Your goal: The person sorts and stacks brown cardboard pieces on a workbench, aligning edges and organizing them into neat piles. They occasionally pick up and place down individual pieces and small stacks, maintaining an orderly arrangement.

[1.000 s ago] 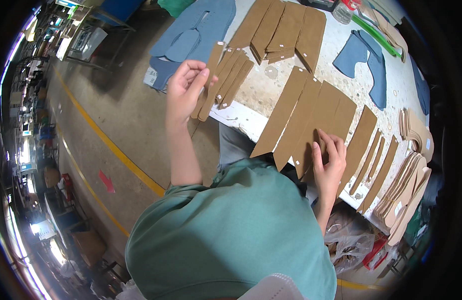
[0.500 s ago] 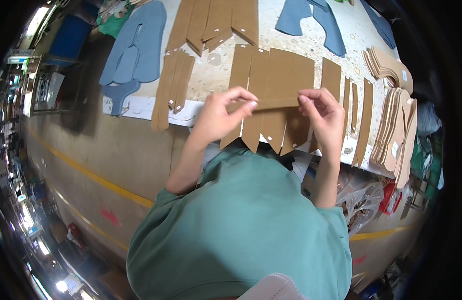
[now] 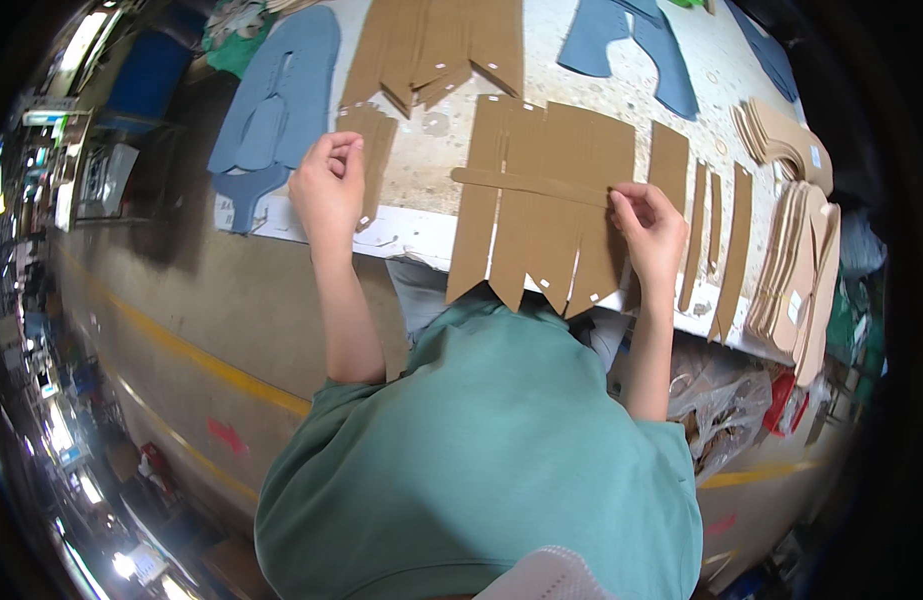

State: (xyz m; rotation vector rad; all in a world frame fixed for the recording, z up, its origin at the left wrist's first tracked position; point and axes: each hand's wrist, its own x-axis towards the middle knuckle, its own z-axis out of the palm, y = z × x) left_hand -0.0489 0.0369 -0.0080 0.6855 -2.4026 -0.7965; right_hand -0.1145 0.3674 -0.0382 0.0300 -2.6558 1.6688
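I'm pinching the R end of a long brown strip [image 3: 531, 184] btwn thumb & fingers of my R hand [image 3: 653, 235]; strip's stretching crosswise over the wide brown panels [image 3: 541, 235] at the white table's [image 3: 418, 238] front edge. My L hand [image 3: 326, 190] is hovering beside the narrow strip stack [image 3: 382, 165], fingers curled; can't tell if it's gripping anything. Blue pieces [image 3: 306, 75] are lying at table's L end.

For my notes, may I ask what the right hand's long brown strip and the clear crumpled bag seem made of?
Long brown strip: matte, perhaps leather or imitation, given its even surface.
Clear crumpled bag: likely glossy plastic, with shiny creases.
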